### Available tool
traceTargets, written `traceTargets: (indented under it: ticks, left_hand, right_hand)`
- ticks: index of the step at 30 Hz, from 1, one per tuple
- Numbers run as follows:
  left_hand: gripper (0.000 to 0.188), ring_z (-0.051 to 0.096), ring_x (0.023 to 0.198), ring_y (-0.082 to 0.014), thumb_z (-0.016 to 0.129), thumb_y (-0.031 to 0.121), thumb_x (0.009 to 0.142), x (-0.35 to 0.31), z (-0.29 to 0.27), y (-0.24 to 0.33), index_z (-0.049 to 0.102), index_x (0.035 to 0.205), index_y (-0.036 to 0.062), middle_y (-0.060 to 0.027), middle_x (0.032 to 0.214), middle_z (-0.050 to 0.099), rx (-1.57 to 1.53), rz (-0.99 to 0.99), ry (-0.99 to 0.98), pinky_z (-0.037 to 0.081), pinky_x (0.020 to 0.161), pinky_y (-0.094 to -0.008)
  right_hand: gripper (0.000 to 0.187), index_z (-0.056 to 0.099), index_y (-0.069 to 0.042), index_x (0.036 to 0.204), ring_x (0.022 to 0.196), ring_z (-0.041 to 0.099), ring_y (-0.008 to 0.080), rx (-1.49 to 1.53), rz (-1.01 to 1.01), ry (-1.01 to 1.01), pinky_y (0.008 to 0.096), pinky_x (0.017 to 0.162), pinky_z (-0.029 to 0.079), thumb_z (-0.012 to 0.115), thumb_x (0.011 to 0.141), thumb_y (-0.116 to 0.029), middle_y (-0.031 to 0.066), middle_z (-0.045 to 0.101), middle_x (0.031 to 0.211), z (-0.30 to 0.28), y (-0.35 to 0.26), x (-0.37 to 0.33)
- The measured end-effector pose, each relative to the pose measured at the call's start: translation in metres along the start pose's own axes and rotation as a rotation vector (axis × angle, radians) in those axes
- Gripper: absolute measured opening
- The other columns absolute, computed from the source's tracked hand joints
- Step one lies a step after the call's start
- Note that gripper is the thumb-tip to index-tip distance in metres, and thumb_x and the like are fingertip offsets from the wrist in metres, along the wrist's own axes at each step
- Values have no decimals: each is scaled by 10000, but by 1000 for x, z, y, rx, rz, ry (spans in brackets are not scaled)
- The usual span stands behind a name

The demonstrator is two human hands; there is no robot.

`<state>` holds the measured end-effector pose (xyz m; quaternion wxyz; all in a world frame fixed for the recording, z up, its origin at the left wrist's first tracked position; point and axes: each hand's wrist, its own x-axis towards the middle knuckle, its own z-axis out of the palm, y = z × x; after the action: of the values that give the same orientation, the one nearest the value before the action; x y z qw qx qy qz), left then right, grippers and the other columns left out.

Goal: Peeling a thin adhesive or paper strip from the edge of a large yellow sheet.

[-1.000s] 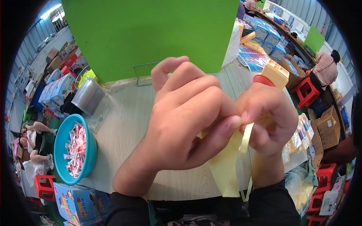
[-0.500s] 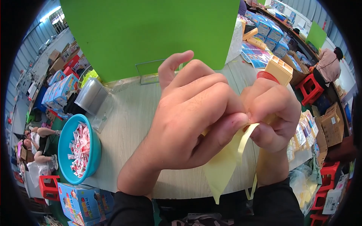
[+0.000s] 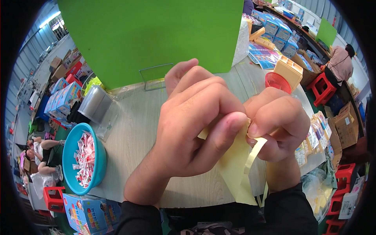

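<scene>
Above the table, my two hands meet at the top edge of a pale yellow sheet (image 3: 237, 170), thin and paper-like. My left hand (image 3: 196, 121) pinches it between thumb and curled fingers, its far fingers bent and raised. Close against it, my right hand (image 3: 280, 121) is closed, thumb and forefinger pinching a narrow yellow strip (image 3: 255, 154) at the sheet's edge. The strip curls down in front of the sheet. Whether it is still joined to the sheet at the pinch is hidden by my fingers.
A turquoise basin (image 3: 102, 160) of small red-and-white packets stands left on the wooden table (image 3: 125, 125). A green panel (image 3: 152, 35) rises at the back, with a wire frame (image 3: 143, 80) before it. Right are a red basket (image 3: 277, 81), a cream plastic box (image 3: 289, 71) and a seated person (image 3: 340, 64).
My fingertips have shifted slightly left and the thumbs have drawn apart a little. The sheet's lower end has swung right, and more of its face shows. The view has moved slightly.
</scene>
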<state>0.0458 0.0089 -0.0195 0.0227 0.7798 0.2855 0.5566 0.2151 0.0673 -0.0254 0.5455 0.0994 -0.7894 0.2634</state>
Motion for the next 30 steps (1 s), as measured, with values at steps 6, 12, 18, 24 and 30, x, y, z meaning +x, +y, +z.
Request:
traceTargets:
  ticks: [6, 12, 18, 24, 30]
  left_hand:
    - [299, 451, 680, -148, 536, 301, 936, 3, -4, -1, 529, 738, 77, -7, 655, 496, 104, 34, 4, 298, 994, -403]
    - [275, 427, 634, -157, 547, 261, 926, 3, -8, 2, 532, 739, 61, -8, 615, 489, 175, 21, 8, 334, 955, -389]
    - [230, 431, 645, -160, 545, 205, 926, 3, -8, 3, 541, 772, 35, -22, 627, 486, 170, -49, -71, 377, 804, -327]
    - [225, 466, 715, -148, 591, 213, 894, 3, -15, -14, 544, 814, 9, -42, 756, 521, -226, -157, -139, 364, 658, -261]
    - [205, 470, 720, -125, 619, 181, 881, 1, -19, -21, 562, 857, -14, -41, 783, 529, -288, -220, -222, 355, 641, -252]
  right_hand:
    - [267, 573, -8, 833, 668, 552, 164, 64, 231, 27, 255, 598, 436, 711, 802, -234, 102, 600, 771, 1, -11, 1]
    - [223, 581, 20, 833, 663, 536, 144, 112, 332, -65, 245, 604, 409, 686, 774, -168, 74, 590, 751, -6, -11, 4]
    - [181, 569, 18, 839, 669, 518, 105, 327, 663, -31, 221, 608, 382, 659, 768, -123, 63, 589, 772, -7, -22, 6]
    - [189, 554, 13, 860, 686, 513, 80, 508, 770, 37, 212, 614, 385, 644, 805, -144, 51, 590, 802, -6, -19, 7]
    - [189, 562, 31, 905, 739, 545, 70, 393, 869, 55, 198, 641, 414, 632, 836, -130, 47, 597, 836, -6, -24, 13]
